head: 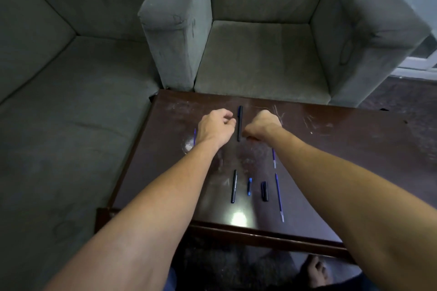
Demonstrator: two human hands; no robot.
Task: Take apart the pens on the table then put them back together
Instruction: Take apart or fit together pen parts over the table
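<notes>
Dark, scuffed wooden table [331,149] set against a grey armchair [260,49], with a grey sofa [59,101] to the left. Both bare arms stretched out over the tabletop. Left hand [216,125] seen from the back, fingers curled loosely inward, fingertips just beside a long black pen [240,123] lying lengthwise at the far middle of the table; whether anything is pinched there cannot be told. Right hand [262,125] closed into a fist on the other side of that same pen, knuckles down and close to its near end; contents of the fist hidden, so a hold on anything cannot be confirmed. Thin blue refill [194,136] peeking out left of the left wrist. Another blue refill [273,158] lying just under the right forearm. Nearer the front edge, a row of parts lying apart from each other: black barrel [233,186], short blue piece [249,186], black cap [264,191], and a long blue refill [278,197] at the right end. Bare foot [315,270] visible on the floor below the table's front edge.
</notes>
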